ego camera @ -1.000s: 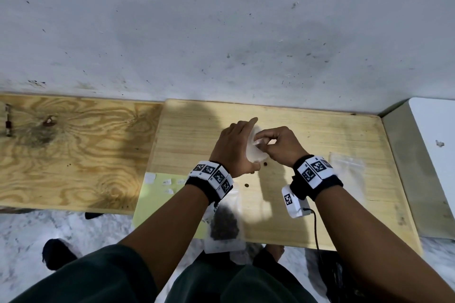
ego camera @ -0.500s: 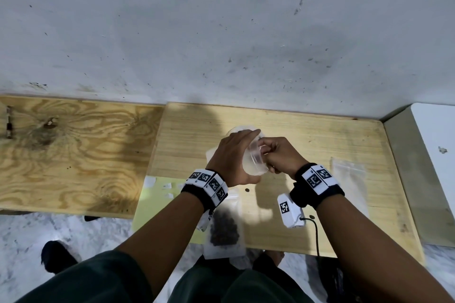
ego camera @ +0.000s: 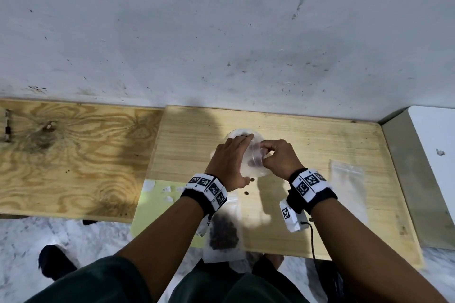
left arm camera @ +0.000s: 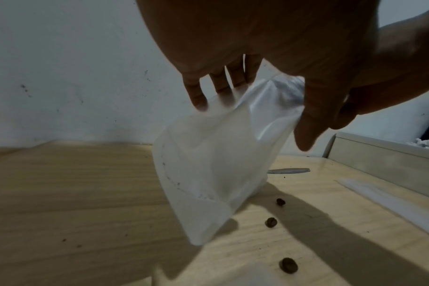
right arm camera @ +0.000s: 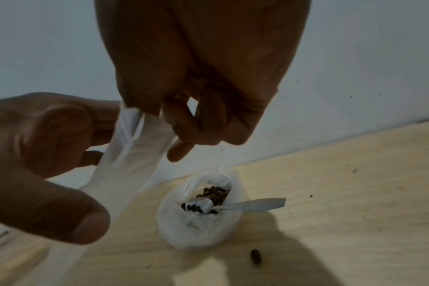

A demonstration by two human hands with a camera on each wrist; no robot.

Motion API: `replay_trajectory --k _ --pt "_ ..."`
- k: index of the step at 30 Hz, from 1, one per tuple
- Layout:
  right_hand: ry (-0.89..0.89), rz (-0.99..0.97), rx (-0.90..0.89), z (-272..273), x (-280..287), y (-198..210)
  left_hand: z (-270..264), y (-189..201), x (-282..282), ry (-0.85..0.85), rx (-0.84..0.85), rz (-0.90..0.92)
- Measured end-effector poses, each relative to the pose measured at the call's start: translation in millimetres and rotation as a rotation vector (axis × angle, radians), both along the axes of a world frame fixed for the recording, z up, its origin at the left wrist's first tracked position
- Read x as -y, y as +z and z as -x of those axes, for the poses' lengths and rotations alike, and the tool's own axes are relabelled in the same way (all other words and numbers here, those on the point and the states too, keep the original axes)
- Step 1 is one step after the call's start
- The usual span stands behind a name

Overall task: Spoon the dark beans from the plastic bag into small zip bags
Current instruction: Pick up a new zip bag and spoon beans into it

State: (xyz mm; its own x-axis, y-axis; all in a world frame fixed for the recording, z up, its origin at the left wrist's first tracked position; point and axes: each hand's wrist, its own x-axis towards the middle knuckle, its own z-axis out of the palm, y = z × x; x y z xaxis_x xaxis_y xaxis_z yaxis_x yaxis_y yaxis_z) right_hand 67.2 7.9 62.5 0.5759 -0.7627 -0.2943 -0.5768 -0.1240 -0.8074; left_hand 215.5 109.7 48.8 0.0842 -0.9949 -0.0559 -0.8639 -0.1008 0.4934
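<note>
Pulling open the small zip bag [left arm camera: 208, 174] at frame centre, left hand [ego camera: 230, 160] and right hand [ego camera: 280, 157] both pinching its mouth; next, probably needing the spoon [right arm camera: 247, 206] lying in the plastic bag [right arm camera: 201, 222] of beans.

**Pale plastic, dark beans, blond wood**

The small zip bag [left arm camera: 208, 174] between the hands is milky white. Beyond the right hand [right arm camera: 196, 87], the plastic bag [right arm camera: 198, 228] is cloudy white, its beans [right arm camera: 214, 193] dark brown, its spoon [right arm camera: 245, 206] pale grey-white. Under both hands the board [ego camera: 307, 145] is light yellow wood. The wristbands [ego camera: 209, 188] carry black-and-white square patterns.
</note>
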Motion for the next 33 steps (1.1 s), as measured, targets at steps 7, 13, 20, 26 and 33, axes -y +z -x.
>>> replay_trajectory --k 7,13,20,26,33 --pt "0.022 0.030 -0.082 -0.6 -5.1 -6.0 2.2 0.7 -5.0 0.046 -0.119 0.000" --pt "-0.176 -0.192 0.081 18.8 2.1 -9.8 -4.3 -9.1 -6.6 0.197 -0.247 -0.039" --pt "-0.567 -0.144 -0.054 90.7 33.7 -32.7 1.9 -20.8 3.0 0.373 -0.361 -0.089" --pt "-0.457 -0.139 -0.218 111.0 32.4 -63.3 18.3 -31.4 16.0 0.396 -0.388 -0.157" --pt "-0.303 -0.196 -0.186 72.6 25.2 -77.5 23.7 -36.8 19.9 0.438 -0.387 -0.202"
